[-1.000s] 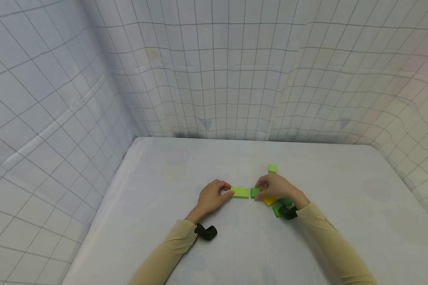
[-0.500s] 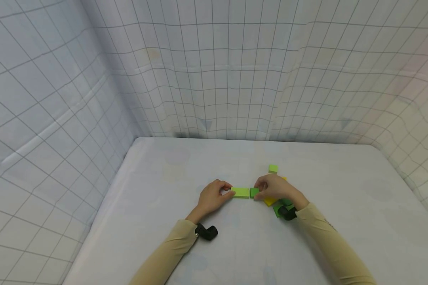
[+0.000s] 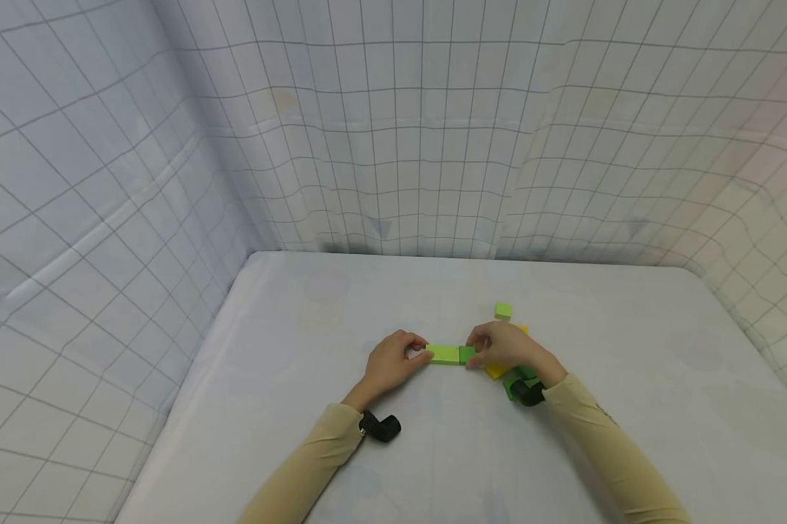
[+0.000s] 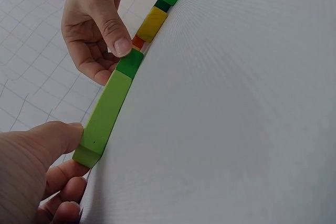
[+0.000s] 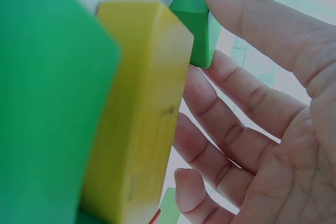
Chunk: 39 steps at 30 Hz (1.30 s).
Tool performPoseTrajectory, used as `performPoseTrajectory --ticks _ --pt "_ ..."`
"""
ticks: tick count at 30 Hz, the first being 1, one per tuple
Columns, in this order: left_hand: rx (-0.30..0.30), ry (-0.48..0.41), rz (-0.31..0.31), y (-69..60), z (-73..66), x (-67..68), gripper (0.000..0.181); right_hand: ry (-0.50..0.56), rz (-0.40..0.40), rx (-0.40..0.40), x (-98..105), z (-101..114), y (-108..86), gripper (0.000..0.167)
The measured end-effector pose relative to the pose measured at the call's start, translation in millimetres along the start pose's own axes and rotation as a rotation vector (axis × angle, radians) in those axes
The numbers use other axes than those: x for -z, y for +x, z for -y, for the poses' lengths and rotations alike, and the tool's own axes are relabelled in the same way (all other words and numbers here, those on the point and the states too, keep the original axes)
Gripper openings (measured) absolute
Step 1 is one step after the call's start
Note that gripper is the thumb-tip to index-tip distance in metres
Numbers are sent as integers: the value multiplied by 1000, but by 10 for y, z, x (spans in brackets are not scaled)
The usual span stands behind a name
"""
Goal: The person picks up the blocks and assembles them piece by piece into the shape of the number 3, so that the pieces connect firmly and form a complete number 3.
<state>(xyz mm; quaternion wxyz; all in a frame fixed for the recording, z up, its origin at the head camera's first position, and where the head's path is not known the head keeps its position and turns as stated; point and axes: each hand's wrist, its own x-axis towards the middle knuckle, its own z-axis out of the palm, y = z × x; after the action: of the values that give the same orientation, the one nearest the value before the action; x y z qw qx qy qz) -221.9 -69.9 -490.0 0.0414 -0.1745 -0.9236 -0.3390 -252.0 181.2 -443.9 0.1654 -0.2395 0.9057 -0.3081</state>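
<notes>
Pushing unevenly could skew the long lime block (image 3: 443, 354), left hand (image 3: 391, 359) pinching it, right hand (image 3: 507, 345) pinching the green block (image 4: 129, 64) beside it.

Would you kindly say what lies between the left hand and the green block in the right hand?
A long lime block fills the stretch from left hand to green block, as the left wrist view shows.

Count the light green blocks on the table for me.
2: the long light green block pinched by the left hand, and the small light green block beyond the right hand. More may be hidden behind that hand.
</notes>
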Motion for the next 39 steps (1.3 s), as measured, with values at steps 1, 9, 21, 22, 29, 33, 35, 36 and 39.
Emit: performPoseTrajectory --ticks 1,9,21,22,29,33,35,36,39 --pt "-1 0 0 -2 0 1 29 -3 -1 2 -2 1 -1 28" --pt "-1 0 -3 -8 -5 -6 29 -35 4 14 35 -22 -7 30" --pt "-4 9 -10 2 10 -28 29 -26 -197 -113 582 -430 86 26" --pt "-6 6 -13 -1 10 -25 29 -17 -208 -137 617 -475 100 27" --pt "-9 6 -20 -3 33 -38 27 45 -158 -276 736 -747 194 40" --pt "5 10 -12 0 33 -42 27 76 -71 -298 754 -821 240 45" --pt "10 16 -9 1 35 -42 27 92 -41 -304 754 -832 268 45" --pt "10 14 -9 1 36 -40 27 100 -30 -305 752 -837 282 44" --pt "4 10 -13 3 42 -39 27 125 -12 -300 737 -834 306 43"
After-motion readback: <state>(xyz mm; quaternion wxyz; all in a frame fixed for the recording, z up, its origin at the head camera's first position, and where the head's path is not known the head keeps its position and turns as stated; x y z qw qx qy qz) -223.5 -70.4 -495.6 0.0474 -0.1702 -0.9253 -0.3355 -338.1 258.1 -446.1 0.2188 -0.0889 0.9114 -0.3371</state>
